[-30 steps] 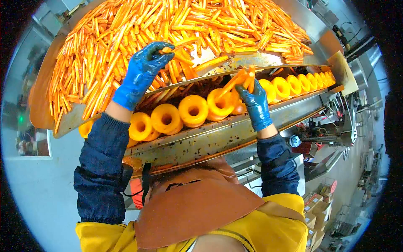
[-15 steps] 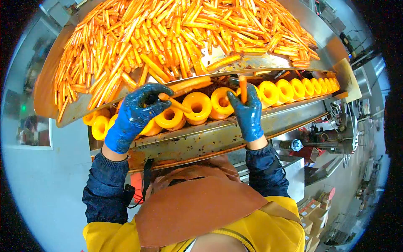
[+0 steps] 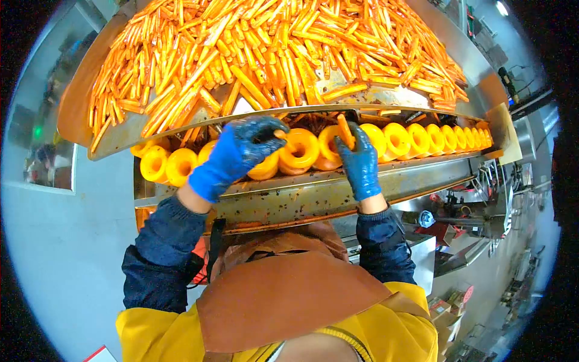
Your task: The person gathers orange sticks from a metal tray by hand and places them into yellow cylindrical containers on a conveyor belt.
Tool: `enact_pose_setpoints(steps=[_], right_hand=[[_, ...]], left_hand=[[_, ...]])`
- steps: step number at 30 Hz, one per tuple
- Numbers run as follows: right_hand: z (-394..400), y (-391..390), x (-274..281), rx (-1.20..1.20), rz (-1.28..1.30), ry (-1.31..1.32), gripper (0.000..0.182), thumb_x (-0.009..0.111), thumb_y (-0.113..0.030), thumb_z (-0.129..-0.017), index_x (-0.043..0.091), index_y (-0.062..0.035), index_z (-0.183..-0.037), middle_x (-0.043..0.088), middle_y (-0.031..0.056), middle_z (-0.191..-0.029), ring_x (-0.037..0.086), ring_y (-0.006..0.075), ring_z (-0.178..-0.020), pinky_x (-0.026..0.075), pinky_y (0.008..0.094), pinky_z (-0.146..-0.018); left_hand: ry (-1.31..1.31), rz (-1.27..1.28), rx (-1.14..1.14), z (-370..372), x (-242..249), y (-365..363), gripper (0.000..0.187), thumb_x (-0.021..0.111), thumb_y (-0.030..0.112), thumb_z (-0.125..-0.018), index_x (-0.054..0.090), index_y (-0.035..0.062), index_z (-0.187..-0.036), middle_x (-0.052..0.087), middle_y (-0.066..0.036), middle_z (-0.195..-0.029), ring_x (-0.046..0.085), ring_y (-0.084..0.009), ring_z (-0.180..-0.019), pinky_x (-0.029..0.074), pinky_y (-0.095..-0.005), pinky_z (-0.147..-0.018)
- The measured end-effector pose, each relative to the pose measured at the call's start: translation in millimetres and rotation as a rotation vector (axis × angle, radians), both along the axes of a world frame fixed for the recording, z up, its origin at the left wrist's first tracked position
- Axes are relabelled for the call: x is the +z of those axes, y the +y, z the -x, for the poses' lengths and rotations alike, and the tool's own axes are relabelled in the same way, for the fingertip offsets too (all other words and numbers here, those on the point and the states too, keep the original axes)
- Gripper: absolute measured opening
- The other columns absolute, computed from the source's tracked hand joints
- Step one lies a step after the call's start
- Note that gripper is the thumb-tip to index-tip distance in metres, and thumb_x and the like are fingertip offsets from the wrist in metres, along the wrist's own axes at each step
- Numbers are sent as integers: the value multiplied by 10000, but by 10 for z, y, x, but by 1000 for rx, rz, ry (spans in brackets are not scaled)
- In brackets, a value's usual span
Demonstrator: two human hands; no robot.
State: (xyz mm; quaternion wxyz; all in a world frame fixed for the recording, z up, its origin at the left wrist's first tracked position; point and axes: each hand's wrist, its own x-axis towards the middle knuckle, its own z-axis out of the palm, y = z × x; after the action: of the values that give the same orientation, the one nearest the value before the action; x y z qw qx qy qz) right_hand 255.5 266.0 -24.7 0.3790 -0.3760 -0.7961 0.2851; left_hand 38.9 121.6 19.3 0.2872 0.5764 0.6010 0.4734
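My left hand (image 3: 232, 154), in a wet blue glove, pinches an orange stick (image 3: 283, 136) whose tip points over one of the yellow-orange rings (image 3: 299, 151). My right hand (image 3: 359, 160), gloved the same way, holds another orange stick (image 3: 345, 131) nearly upright beside the row of rings. The rings stand in a long line below a metal tray (image 3: 211, 122). A large pile of glossy orange sticks (image 3: 259, 51) lies on that tray. Part of the row is hidden behind my hands.
A stained metal ledge (image 3: 283, 202) runs along the front of the rings. At the right end stands a tan board (image 3: 505, 133). Cardboard boxes (image 3: 443, 317) are at the lower right, below machinery with cables.
My left hand has moved right along the rings with its stick, now over another ring. A longer stick near it no longer shows. My right hand's stick has tilted a little. The camera view has shifted.
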Motion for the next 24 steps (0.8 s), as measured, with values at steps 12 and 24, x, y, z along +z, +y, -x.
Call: enact_pose_setpoints(steps=[12, 24], right_hand=[[944, -635, -63, 397, 333, 270, 220, 709, -200, -818, 652, -14, -921, 666, 131, -825, 635, 249, -746, 504, 339, -710], [490, 1219, 609, 294, -539, -791, 206, 654, -180, -743, 685, -131, -941, 646, 134, -919, 627, 329, -875, 511, 427, -770]], left_hand=[[-213, -92, 315, 486, 53, -96, 326, 617, 57, -872, 581, 10, -1193, 649, -46, -1050, 591, -101, -954, 490, -261, -847], [360, -135, 543, 1227, -41, -314, 276, 659, 150, -824, 652, 67, -1088, 664, -116, -1031, 654, -228, -905, 505, -322, -818]])
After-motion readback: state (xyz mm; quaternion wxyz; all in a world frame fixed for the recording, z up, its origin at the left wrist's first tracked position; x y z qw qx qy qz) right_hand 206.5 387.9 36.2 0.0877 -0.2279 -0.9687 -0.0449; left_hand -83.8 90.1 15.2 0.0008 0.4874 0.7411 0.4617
